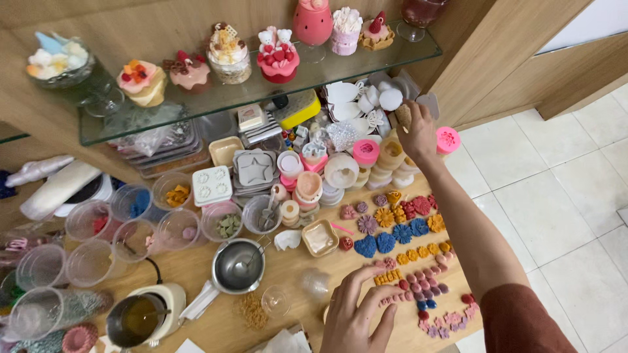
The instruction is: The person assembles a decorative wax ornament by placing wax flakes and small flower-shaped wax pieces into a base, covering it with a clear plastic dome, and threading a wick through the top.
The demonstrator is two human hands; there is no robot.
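Note:
My right hand (417, 133) reaches up to the back right of a wooden table (301, 261) and grips a small tan round piece (403, 115) among stacked silicone moulds (366, 153). My left hand (356, 314) hovers low over the table with fingers spread, holding nothing, its fingertips near rows of small coloured wax flowers (405, 235) in blue, orange, pink and red. A pink round mould (447, 139) sits just right of my right wrist.
A glass shelf (261, 91) carries dessert-shaped candles (278, 55). Below are several clear plastic cups (91, 242), a metal pitcher (239, 265), a melting pot with yellow liquid (140, 317), a star mould (255, 168) and a small beige dish (320, 237). White floor tiles (556, 196) lie to the right.

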